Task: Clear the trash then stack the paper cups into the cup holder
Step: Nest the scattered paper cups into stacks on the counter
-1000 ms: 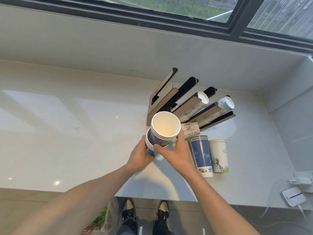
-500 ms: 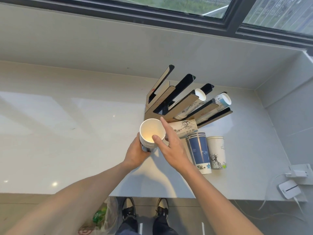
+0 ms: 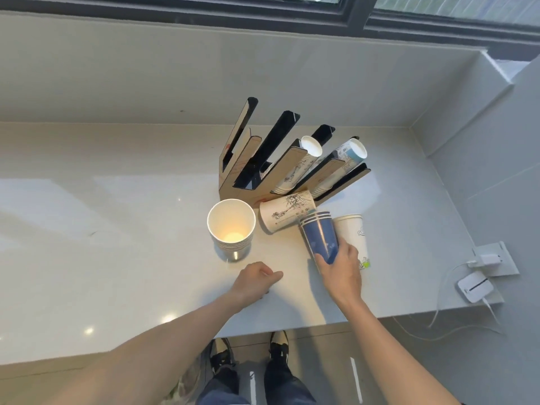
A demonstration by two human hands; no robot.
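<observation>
A stack of several white paper cups (image 3: 231,233) stands upright on the counter, mouth up, free of both hands. My left hand (image 3: 254,280) rests just in front of it, fingers curled, holding nothing. My right hand (image 3: 342,268) grips the lower end of a blue cup stack (image 3: 319,236), which stands upside down. A white printed cup (image 3: 352,235) stands upside down right beside it. One white cup with line drawings (image 3: 287,210) lies on its side at the foot of the slotted cup holder (image 3: 254,171). Two right-hand slots hold cup stacks (image 3: 304,159).
The counter's front edge (image 3: 263,331) runs just before my feet. A wall closes the right side, with a socket and plugged charger (image 3: 491,258) and a small white device (image 3: 474,286) with cables. A bag (image 3: 184,384) shows on the floor below the counter.
I set the white cup stack down on the counter and let go with both hands. My left hand pulled back; my right hand moved right and took hold of the blue stack.
</observation>
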